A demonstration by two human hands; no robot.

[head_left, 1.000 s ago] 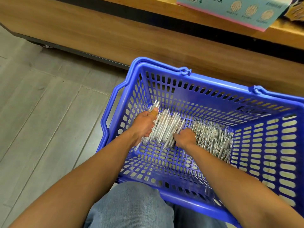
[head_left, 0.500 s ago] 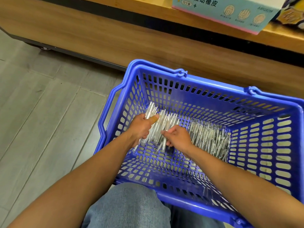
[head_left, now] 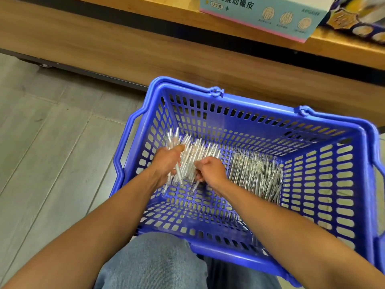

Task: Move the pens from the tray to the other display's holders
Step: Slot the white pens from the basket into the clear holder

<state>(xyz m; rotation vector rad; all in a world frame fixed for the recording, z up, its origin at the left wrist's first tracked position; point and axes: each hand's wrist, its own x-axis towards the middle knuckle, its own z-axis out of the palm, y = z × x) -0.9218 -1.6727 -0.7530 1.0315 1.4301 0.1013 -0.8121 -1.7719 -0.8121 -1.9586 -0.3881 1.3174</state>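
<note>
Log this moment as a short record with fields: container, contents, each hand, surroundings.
container: blue perforated plastic shopping basket on the grey floor, in front of the person's knee
contents: clear plastic pens, one bundle at the basket's left, a second pile lying on the bottom to the right
left hand: grip closed around the left bundle, pens sticking out above and below
right hand: fingers curled on the same bundle's near ends
surroundings: wooden display shelf behind the basket, pale blue printed cardboard box on it
</note>
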